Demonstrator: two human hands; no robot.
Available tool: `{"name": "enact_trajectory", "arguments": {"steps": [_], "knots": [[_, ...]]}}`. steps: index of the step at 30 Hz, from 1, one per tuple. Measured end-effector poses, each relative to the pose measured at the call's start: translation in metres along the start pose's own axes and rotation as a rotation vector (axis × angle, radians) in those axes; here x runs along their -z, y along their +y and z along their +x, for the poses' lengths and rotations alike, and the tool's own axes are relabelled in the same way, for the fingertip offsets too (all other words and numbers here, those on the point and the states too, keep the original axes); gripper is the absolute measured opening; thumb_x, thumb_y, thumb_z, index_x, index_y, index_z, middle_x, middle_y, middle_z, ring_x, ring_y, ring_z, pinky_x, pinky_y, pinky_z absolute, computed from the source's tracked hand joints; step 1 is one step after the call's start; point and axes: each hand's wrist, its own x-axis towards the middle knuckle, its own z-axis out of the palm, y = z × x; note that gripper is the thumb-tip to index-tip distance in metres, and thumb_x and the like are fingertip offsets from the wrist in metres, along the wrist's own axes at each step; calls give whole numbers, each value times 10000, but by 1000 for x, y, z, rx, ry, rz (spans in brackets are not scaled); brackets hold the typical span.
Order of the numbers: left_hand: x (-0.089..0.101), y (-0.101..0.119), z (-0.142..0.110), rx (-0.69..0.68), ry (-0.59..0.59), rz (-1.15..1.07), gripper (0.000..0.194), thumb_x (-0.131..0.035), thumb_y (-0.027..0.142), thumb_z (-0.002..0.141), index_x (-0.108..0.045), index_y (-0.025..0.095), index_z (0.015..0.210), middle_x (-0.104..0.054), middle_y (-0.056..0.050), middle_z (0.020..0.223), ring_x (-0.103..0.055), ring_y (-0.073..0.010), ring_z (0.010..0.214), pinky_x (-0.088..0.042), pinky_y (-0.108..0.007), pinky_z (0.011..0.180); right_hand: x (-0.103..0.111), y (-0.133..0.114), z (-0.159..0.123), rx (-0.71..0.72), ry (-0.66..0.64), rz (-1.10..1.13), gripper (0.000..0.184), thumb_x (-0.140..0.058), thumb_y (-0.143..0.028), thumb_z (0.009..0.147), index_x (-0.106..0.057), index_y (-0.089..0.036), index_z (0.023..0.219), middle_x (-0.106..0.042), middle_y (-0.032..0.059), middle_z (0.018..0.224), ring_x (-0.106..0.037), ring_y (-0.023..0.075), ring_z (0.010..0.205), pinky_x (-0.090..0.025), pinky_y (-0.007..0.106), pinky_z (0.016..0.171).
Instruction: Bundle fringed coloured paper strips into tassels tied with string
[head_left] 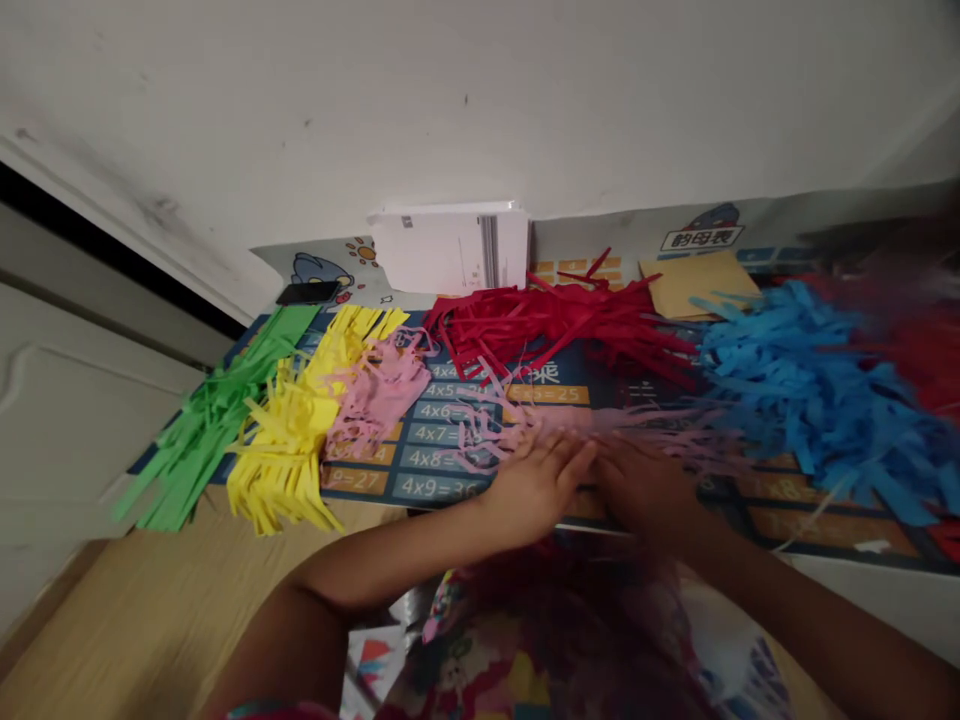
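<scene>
A strip of pink fringed paper (559, 418) lies across the printed chart, its cut ends spreading to both sides. My left hand (531, 488) is closed on its near edge, fingers pressed together over the paper. Beside it, my right hand (649, 492) grips the same strip, darker and slightly blurred. The two hands meet at the fingertips, close to the table's front edge. What lies under the fingers is hidden. Just behind the strip sits a heap of red fringed paper (555, 318).
Green (225, 410), yellow (296, 425) and pink fringes (381, 385) lie at left, blue fringe (817, 385) at right. A white box (450, 250) leans against the wall behind. A yellow paper square (697, 285) and a dark phone-like object (307, 292) rest at the back.
</scene>
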Motion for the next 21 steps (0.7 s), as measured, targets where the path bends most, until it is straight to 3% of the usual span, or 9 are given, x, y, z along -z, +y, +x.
{"name": "enact_trajectory", "arguments": {"steps": [2, 4, 8, 13, 15, 18, 21], "knots": [[-22, -6, 7, 16, -14, 23, 427, -462, 182, 981, -501, 99, 1399, -651, -171, 1354, -595, -277, 1287, -354, -507, 1177, 0, 3, -3, 19, -20, 22, 332, -440, -66, 900, -718, -138, 1067, -758, 104, 1120, -699, 227, 1034, -481, 394, 996], [-31, -19, 3, 11, -19, 10, 384, -457, 119, 966, -554, 120, 1338, -695, -149, 1288, -623, -249, 1251, -361, -493, 1174, 1, 9, -6, -43, -63, 69, 342, -448, -69, 901, -726, -168, 1074, -767, 79, 1099, -707, 221, 1001, -498, 380, 957], [-22, -44, -9, 31, 66, -163, 354, -474, 95, 933, -602, 157, 1257, -742, -112, 1196, -668, -225, 1175, -368, -499, 1153, 6, 29, -7, -312, -149, 235, 278, -483, -184, 949, -744, -222, 1037, -785, 48, 991, -709, 228, 928, -512, 364, 839], [-11, -53, 11, 288, 154, -346, 204, -628, 327, 926, -696, 205, 1074, -788, -66, 984, -728, -209, 913, -464, -415, 954, 8, 43, 7, -549, -199, 422, 293, -488, -318, 973, -731, -209, 850, -753, 34, 826, -673, 202, 764, -450, 334, 747], [-9, -54, 24, 368, 126, -321, 195, -640, 388, 928, -736, 218, 929, -784, -33, 849, -714, -190, 794, -440, -392, 906, 5, 46, 14, -573, -227, 416, 315, -506, -337, 965, -713, -203, 770, -724, 25, 758, -640, 190, 722, -406, 320, 716], [-8, -56, 39, 429, 26, -228, 311, -590, 345, 947, -721, 213, 698, -746, -17, 697, -669, -181, 690, -390, -393, 859, 0, 47, 23, -577, -231, 280, 320, -570, -369, 933, -685, -203, 686, -677, 26, 705, -595, 195, 720, -331, 317, 687], [-9, -58, 44, 448, -25, -144, 295, -608, 307, 894, -697, 208, 631, -707, -21, 617, -639, -197, 651, -357, -405, 822, -4, 45, 26, -610, -214, 169, 327, -631, -387, 894, -642, -199, 626, -638, 23, 676, -561, 188, 697, -263, 315, 661]]}}
